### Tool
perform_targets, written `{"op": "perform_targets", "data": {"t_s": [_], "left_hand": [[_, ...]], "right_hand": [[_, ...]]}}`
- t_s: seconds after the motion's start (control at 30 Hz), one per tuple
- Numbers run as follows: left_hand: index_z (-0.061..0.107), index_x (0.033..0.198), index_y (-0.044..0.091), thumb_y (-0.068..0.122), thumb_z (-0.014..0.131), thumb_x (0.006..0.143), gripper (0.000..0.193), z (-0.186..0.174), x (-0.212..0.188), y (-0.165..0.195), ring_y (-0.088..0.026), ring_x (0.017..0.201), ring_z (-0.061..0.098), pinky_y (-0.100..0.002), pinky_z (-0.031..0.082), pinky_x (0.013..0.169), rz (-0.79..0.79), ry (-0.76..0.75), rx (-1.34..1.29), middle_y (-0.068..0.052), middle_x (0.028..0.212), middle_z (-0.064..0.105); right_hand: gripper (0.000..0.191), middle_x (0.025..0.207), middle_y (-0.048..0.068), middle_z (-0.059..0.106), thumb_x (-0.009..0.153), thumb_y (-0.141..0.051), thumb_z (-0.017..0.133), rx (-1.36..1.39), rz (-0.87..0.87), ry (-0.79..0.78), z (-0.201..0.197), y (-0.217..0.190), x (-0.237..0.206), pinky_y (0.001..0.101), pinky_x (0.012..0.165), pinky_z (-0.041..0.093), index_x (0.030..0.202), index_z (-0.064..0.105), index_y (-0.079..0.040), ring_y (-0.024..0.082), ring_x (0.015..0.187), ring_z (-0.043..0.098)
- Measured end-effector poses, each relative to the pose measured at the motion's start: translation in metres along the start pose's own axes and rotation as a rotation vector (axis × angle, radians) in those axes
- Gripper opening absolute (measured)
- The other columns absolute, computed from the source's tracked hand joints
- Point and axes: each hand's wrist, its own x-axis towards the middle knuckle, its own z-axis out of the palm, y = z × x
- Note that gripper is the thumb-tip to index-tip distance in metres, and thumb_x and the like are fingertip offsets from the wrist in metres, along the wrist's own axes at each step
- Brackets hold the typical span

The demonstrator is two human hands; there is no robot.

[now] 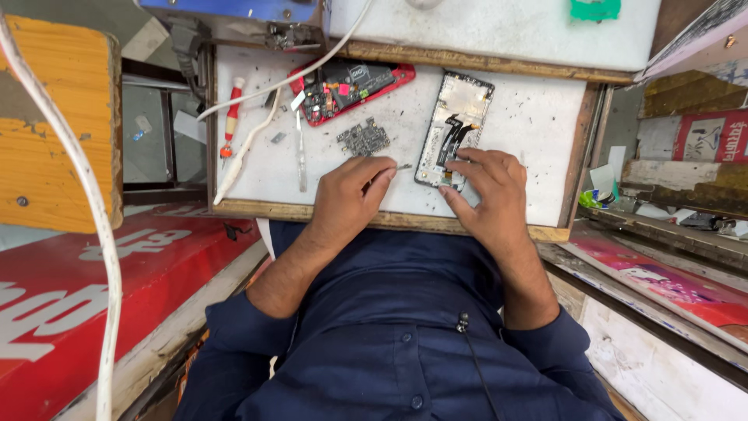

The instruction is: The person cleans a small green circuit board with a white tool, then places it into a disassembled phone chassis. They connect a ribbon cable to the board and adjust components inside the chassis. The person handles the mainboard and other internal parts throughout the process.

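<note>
An opened phone frame (456,125) with black flex cables lies upright on a white work board (538,117). My right hand (487,187) presses its fingers on the frame's near end and holds it steady. Just to the left, my left hand (351,195) pinches a thin metal tool (403,166) whose tip points toward the frame. A small loose circuit board (364,138) lies just beyond my left hand. Farther back lies a red phone shell (351,87) with its board exposed.
A red-handled screwdriver (231,117), metal tweezers (301,156) and a white cable (249,140) lie on the board's left part. A wooden rim (389,221) edges the board. An orange wooden block (54,117) stands left; red boxes and clutter (701,148) sit right.
</note>
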Motion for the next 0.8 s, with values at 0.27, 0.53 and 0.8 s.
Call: {"op": "perform_targets", "data": {"t_s": [0.27,0.53,0.8], "left_hand": [[0.074,0.113,0.005,0.013,0.074,0.098,0.017,-0.017,-0.003,-0.010,-0.024,0.082,0.077,-0.030,0.060,0.069,0.016,0.005,-0.039,-0.013,0.104,0.076],[0.074,0.112,0.008,0.016,0.074,0.098,0.016,-0.015,-0.001,-0.013,-0.025,0.084,0.077,-0.033,0.061,0.071,0.052,-0.012,0.081,-0.011,0.101,0.077],[0.074,0.107,0.010,0.020,0.076,0.097,0.014,-0.002,-0.001,-0.013,-0.025,0.082,0.076,-0.036,0.060,0.070,0.165,-0.079,0.170,-0.008,0.095,0.078]], "right_hand": [[0.015,0.117,0.002,0.075,0.090,-0.013,0.082,0.031,0.066,0.050,0.008,0.001,0.007,0.0385,0.099,0.045,0.104,0.078,-0.011,0.025,0.111,0.061],[0.006,0.107,0.005,0.076,0.101,-0.012,0.076,0.083,0.131,0.103,0.005,0.008,0.012,0.0383,0.091,0.053,0.104,0.075,-0.008,0.026,0.101,0.069],[0.009,0.100,0.007,0.077,0.099,-0.013,0.079,0.108,0.134,0.050,0.006,0.022,0.014,0.0354,0.077,0.054,0.104,0.076,-0.006,0.023,0.088,0.069]]}}
